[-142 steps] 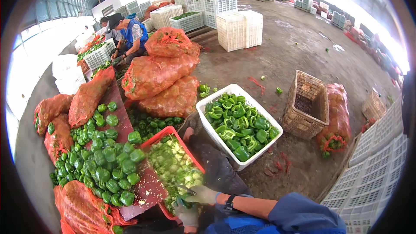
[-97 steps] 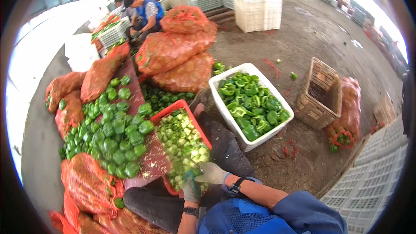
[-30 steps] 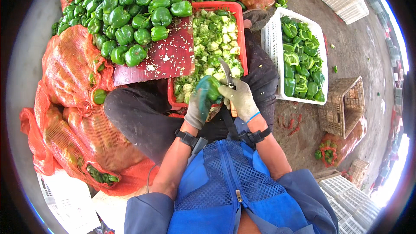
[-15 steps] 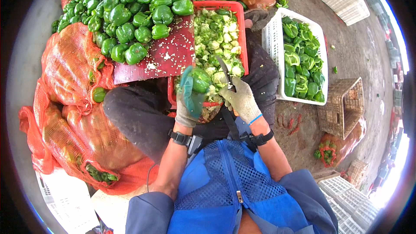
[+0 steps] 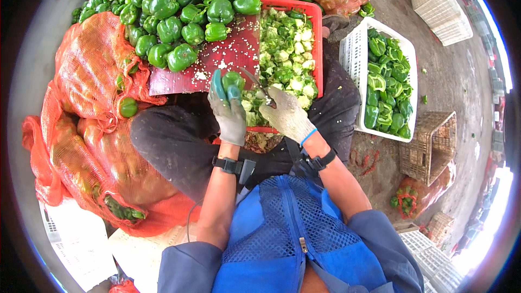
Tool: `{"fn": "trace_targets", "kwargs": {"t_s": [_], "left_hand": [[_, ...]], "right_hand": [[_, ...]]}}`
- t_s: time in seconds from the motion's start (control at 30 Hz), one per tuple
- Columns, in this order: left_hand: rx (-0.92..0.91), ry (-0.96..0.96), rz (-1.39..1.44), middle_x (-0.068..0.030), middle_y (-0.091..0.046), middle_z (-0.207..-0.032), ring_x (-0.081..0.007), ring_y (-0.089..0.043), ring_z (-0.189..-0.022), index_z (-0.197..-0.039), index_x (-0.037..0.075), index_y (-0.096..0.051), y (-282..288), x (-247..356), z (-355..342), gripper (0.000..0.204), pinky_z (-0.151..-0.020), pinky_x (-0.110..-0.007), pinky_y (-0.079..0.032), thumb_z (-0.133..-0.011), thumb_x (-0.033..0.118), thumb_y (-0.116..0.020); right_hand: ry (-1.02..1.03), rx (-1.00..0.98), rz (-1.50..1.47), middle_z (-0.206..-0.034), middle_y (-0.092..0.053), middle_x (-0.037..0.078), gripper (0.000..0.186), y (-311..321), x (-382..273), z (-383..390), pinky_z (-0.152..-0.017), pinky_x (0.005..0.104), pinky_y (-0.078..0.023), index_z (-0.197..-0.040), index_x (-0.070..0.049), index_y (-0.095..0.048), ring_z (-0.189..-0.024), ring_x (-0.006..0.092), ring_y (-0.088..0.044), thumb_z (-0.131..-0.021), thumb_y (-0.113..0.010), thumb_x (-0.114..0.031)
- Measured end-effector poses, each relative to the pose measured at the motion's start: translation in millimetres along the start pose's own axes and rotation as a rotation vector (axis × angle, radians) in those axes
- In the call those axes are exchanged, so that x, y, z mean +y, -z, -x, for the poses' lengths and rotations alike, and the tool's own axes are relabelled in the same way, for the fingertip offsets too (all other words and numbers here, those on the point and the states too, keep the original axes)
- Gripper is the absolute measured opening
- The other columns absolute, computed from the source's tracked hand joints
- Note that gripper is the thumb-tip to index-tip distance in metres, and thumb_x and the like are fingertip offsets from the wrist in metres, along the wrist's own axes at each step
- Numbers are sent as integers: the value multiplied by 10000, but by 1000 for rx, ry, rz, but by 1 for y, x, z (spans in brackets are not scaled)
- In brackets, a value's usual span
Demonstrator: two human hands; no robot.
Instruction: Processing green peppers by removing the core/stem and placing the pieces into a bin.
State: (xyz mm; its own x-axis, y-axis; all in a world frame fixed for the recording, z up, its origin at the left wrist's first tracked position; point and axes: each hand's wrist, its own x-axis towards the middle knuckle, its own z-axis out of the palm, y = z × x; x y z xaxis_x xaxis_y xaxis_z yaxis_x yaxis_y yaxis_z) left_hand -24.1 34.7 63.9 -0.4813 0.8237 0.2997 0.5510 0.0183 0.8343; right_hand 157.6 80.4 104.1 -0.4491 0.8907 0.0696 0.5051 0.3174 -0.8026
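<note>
Pepper (image 5: 233,80) has shifted from over the red crate (image 5: 318,49) to its left, grasped in your left hand (image 5: 228,113); your right hand (image 5: 288,116) grips the knife (image 5: 253,79), so cutting there seems paused.

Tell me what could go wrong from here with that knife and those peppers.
Two risks stand out. The knife in the right hand has its bare blade close to the left hand, which holds a green pepper; a slip might cut the glove or fingers. Also, a whole pepper lies at the edge of the red board, so a nudge could tip it into the red crate.
</note>
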Motion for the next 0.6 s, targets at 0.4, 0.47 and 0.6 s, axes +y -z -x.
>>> {"fn": "trace_targets", "kwargs": {"t_s": [0.4, 0.47, 0.6], "left_hand": [[99, 101, 96, -206, -583, -1555, -360, -575, -1443, -1592, -16, -527, -6, -1, 0, 539, -1218, -454, -447, -1134, 261, -590], [150, 89, 23, -212, -606, -1521, -374, -592, -1414, -1558, -13, -567, -8, -4, 0, 518, -1191, -472, -469, -1091, 198, -638], [184, 53, -66, -218, -635, -1468, -400, -616, -1353, -1498, -8, -632, -8, -3, 0, 482, -1155, -499, -489, -1062, 194, -670]], "right_hand": [[45, -149, 56, -942, -695, 290, 227, -18, -16, -27, -827, 596, -565, -1096, 6, -607, -938, 529, -698, -947, -688, -143], [90, -99, 52, -914, -677, 290, 212, -26, -15, -26, -794, 607, -542, -1082, 6, -587, -910, 538, -683, -943, -687, -120], [111, -32, 117, -878, -665, 290, 191, -35, -22, -27, -775, 628, -528, -1081, 4, -562, -887, 548, -672, -941, -659, -82]]}}
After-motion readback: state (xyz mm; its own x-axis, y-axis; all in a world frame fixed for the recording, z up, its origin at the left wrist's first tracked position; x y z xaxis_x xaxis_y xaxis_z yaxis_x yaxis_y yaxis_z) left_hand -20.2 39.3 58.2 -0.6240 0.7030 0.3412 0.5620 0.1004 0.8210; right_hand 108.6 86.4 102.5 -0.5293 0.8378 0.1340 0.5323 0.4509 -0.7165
